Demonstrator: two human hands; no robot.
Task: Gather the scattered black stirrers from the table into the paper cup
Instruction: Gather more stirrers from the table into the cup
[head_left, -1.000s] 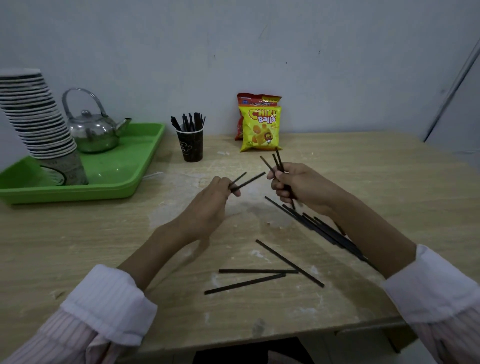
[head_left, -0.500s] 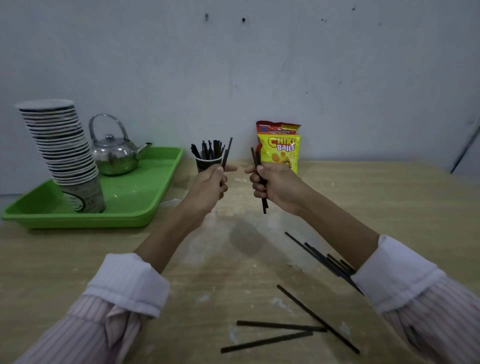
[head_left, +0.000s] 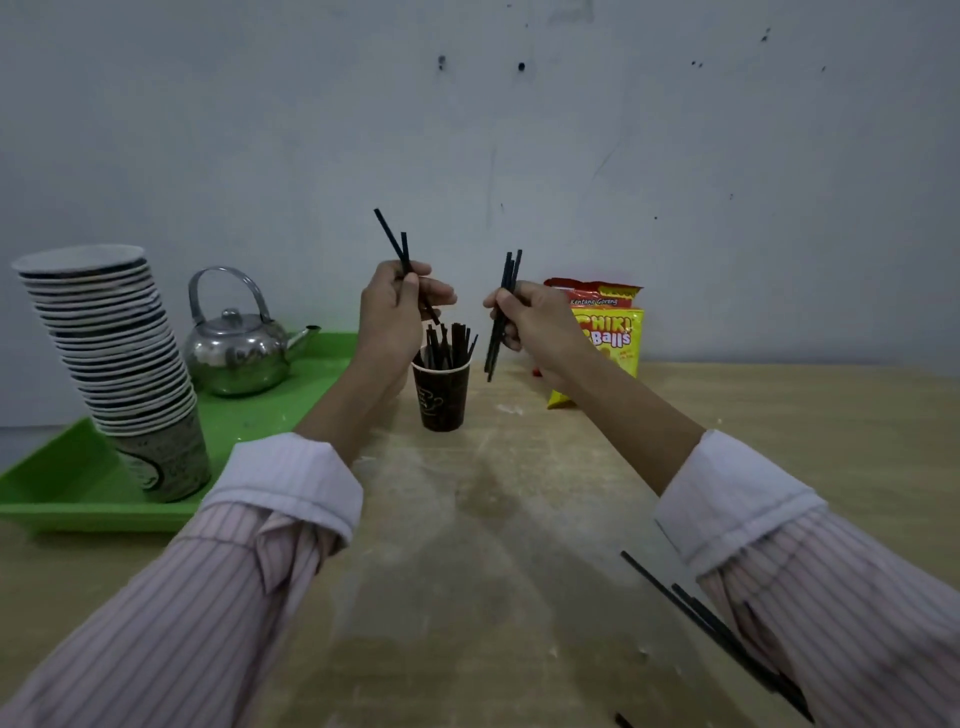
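While both hands hover above the far part of the pale wooden table (head_left: 519, 519), I log the grips first. The left hand (head_left: 395, 306) pinches a pair of thin black stirrers (head_left: 395, 244) between thumb and curled fingers. The right hand (head_left: 530, 317) has its fingers wrapped round a small bundle of black stirrers (head_left: 506, 280) (three, as far as I can count).

The dark brown paper cup (head_left: 441, 400) stands upright on the table, below and between the two hands, with a cluster of upright stirrers (head_left: 449, 343) already in it.

The pair's long axis leans up and to the left, so its lower tips point down and right at the cup mouth, just above the cluster. The bundle hangs almost vertical, its lower ends beside the cup's right rim and apart from it.

I judge the left hand the nearer: a short descent along the pair's own axis should seat it. The bundle must first shift left over the mouth.

Several loose black stirrers (head_left: 691, 608) lie flat near the table's near edge, partly under the right sleeve and well apart from the cup.
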